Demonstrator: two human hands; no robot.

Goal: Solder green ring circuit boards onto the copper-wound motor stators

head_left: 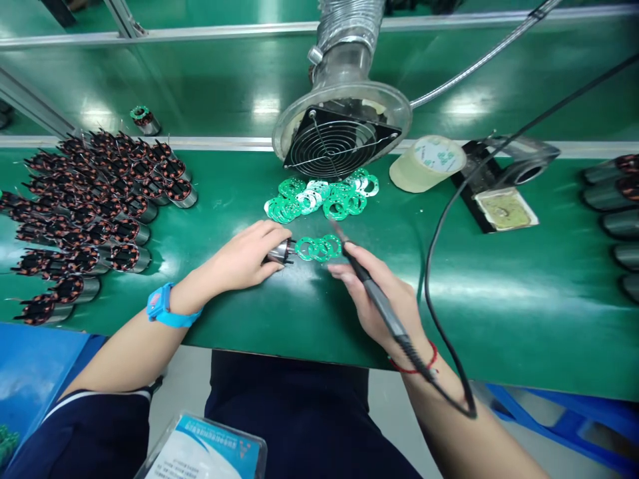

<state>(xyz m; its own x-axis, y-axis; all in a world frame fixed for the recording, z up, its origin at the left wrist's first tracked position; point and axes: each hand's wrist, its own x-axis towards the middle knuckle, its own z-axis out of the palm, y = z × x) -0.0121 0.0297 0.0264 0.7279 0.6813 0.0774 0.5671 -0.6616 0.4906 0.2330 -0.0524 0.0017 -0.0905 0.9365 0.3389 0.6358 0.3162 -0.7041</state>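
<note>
My left hand (249, 256) is closed round a small metal motor stator (280, 251) lying on the green table mat (499, 293). My right hand (382, 296) grips a black soldering iron (372, 293) like a pen, its tip pointing up-left near a few green ring-shaped circuit boards (319, 247) lying just right of the stator. A larger pile of green ring boards (322, 196) lies farther back.
Several copper-wound stators (94, 213) are stacked at left, more metal cylinders (619, 219) at the right edge. A fume extractor fan (342, 136) stands behind the boards. A tape roll (426, 163), an iron stand with sponge (504, 199) and the iron's cable (439, 266) lie right.
</note>
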